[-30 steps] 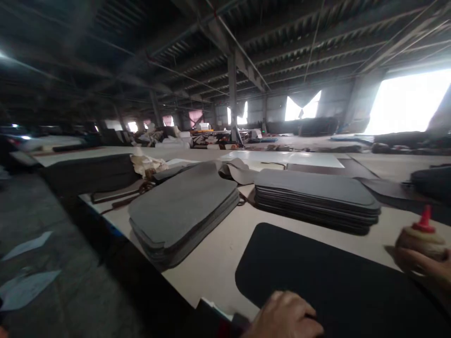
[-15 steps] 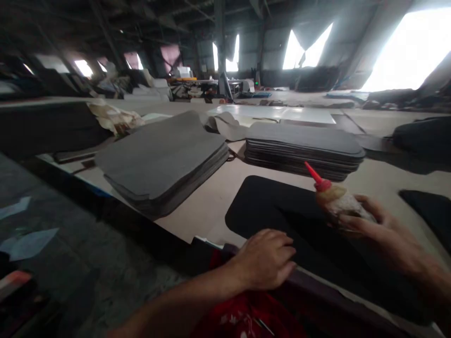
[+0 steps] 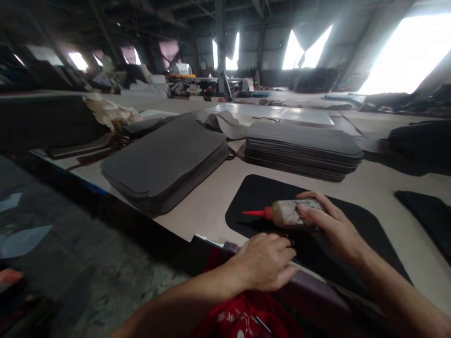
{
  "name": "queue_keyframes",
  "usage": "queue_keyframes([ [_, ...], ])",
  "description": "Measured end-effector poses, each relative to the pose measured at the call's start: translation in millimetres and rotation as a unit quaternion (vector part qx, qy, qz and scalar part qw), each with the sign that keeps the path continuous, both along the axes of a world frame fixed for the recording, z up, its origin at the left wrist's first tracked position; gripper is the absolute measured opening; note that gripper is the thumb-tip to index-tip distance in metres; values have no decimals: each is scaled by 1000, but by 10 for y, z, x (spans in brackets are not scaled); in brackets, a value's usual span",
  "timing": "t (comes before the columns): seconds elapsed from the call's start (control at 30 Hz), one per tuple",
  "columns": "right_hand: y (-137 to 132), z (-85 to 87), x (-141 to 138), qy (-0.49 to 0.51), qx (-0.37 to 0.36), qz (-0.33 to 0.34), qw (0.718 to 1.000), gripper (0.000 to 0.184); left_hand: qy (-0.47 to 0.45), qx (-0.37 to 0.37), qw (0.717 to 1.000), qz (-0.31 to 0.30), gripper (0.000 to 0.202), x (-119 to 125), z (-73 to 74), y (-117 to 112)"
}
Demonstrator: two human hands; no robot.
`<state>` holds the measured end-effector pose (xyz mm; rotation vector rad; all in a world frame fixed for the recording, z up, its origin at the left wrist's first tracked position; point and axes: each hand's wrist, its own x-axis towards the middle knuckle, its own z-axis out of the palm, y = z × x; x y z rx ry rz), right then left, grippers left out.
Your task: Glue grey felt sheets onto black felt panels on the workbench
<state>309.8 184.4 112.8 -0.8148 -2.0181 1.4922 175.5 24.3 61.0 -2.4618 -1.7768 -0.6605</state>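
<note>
My right hand point(image 3: 331, 225) is wrapped round a grimy glue bottle point(image 3: 287, 212) with a red nozzle, tipped sideways so the nozzle points left just over a black mat point(image 3: 260, 192) lying flat on the table. My left hand point(image 3: 266, 260) rests at the near edge of that black mat, fingers curled down onto it, holding nothing that I can make out. Both forearms reach in from the bottom of the view.
Two stacks of grey mats stand beyond the black one, one at the left point(image 3: 165, 159) and one at the centre right point(image 3: 303, 148). Another dark piece point(image 3: 426, 211) lies at the right. The beige table point(image 3: 207, 206) ends at its near left edge above a concrete floor.
My right hand brought the bottle in from the right, then tipped it from upright to lying sideways low over the black mat. The view dropped. My left hand stayed at the mat's near edge.
</note>
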Motion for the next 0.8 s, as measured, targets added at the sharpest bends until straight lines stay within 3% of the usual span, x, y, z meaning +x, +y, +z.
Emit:
queue_keyframes([
  [0.23, -146, 152, -236, -29, 32, 53, 998, 52, -2, 1, 1000, 4, 37, 0, -32, 5],
  [0.8, -202, 323, -508, -95, 191, 113, 970, 39, -30, -19, 999, -4, 28, -14, 95, 22],
])
